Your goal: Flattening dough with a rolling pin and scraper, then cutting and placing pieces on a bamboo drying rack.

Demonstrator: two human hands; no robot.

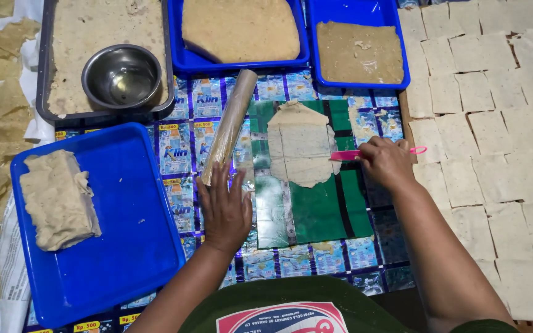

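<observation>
Two hands are at work over a mat (pixel 217 154) made of flattened blue printed sachet wrappers with small yellow price strips along its near edge. Right hand (pixel 387 163) is closed around a pink tool (pixel 347 155), its tip laid across the right edge of a thin dough sheet (pixel 300 151) scored with faint square lines; the pink tail pokes out past the knuckles toward the cut squares (pixel 482 123) laid edge to edge on the far right. Dough sheet sits on a green plastic patch (pixel 322 209), just left of that grip. Left hand (pixel 224 206) lies flat and spread, holding nothing, palm down on the mat with its fingertips touching the near end of a rolling pin (pixel 229 126) wrapped in clear film, which slants away from it. Just left of that hand is a blue tray (pixel 131 246) with a dough block (pixel 60 200). Beyond the pin, a steel bowl (pixel 123 75) rests in a grey tray (pixel 44 74), and two more blue trays (pixel 306 37) hold flat slabs.
</observation>
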